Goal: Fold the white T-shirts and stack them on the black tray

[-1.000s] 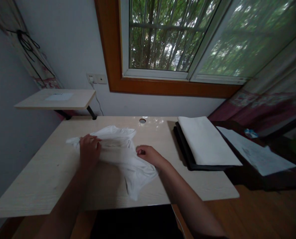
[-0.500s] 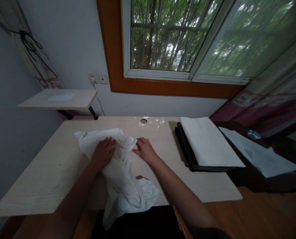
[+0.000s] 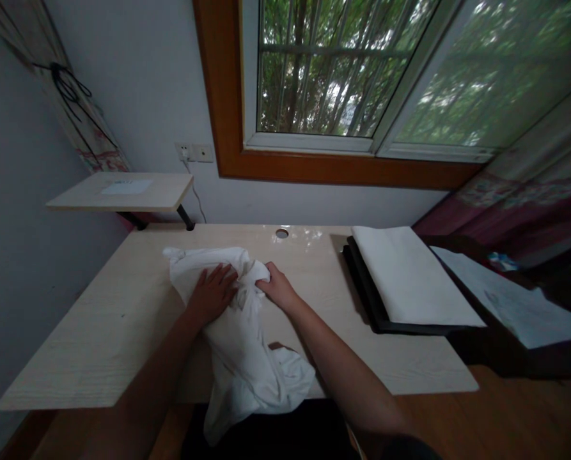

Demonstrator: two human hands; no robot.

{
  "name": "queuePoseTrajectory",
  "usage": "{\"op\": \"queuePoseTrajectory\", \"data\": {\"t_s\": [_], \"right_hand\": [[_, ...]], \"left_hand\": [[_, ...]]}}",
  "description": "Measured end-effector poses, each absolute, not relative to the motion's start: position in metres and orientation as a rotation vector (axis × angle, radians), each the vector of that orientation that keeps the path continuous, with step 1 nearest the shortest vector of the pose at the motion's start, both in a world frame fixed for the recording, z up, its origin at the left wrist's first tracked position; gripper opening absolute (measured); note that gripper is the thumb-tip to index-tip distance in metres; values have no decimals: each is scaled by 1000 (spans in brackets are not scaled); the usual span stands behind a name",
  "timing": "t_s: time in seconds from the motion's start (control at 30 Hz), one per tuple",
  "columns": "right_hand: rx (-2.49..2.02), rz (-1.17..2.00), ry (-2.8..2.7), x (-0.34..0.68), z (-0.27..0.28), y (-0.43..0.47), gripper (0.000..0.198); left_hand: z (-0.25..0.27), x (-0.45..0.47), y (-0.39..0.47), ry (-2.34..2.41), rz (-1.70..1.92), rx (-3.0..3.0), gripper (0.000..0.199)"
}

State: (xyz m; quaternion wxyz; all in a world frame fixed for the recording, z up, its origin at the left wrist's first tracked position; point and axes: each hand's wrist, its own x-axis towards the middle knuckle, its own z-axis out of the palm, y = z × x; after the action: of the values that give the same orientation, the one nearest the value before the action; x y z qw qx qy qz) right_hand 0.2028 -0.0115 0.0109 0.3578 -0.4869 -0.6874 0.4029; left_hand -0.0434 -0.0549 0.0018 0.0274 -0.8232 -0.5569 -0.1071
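Observation:
A crumpled white cloth garment (image 3: 240, 351) lies on the pale wooden desk (image 3: 93, 319), its lower end hanging over the front edge onto my lap. My left hand (image 3: 214, 292) rests flat on its upper part, fingers spread. On the other side, my right hand (image 3: 276, 284) pinches a bunched edge of the cloth between thumb and fingers. The garment's exact kind is hard to tell from its folds. A small brownish patch (image 3: 280, 346) shows beside the fabric near its lower right.
Right on the desk, a white sheet (image 3: 414, 275) covers a black flat stack (image 3: 362, 287). Beyond it another white sheet (image 3: 510, 294) lies on a dark surface. A raised shelf (image 3: 165, 195) stands back left. A cable hole (image 3: 282, 234) sits near the wall.
My right hand has closed on the cloth's edge and bunched it. My left hand's fingers have spread on the fabric. The view has shifted slightly left.

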Motion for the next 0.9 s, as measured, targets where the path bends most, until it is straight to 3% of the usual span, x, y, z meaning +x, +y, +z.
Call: {"op": "queuePoseTrajectory", "data": {"t_s": [0.23, 0.43, 0.67, 0.9], "right_hand": [[-1234, 1050, -1333, 273, 39, -2, 53], [-1400, 669, -1349, 329, 75, 12, 59], [-1268, 349, -1445, 303, 97, 20, 48], [-1315, 118, -1937, 235, 67, -37, 27]], "left_hand": [[-2, -47, -53, -1807, -356, -2468, 52], [-1, -54, -39, -1965, -361, -2395, 54], [4, -56, -16, -2089, -214, -2364, 64], [7, -41, -1, -2218, -139, -2260, 72]]}}
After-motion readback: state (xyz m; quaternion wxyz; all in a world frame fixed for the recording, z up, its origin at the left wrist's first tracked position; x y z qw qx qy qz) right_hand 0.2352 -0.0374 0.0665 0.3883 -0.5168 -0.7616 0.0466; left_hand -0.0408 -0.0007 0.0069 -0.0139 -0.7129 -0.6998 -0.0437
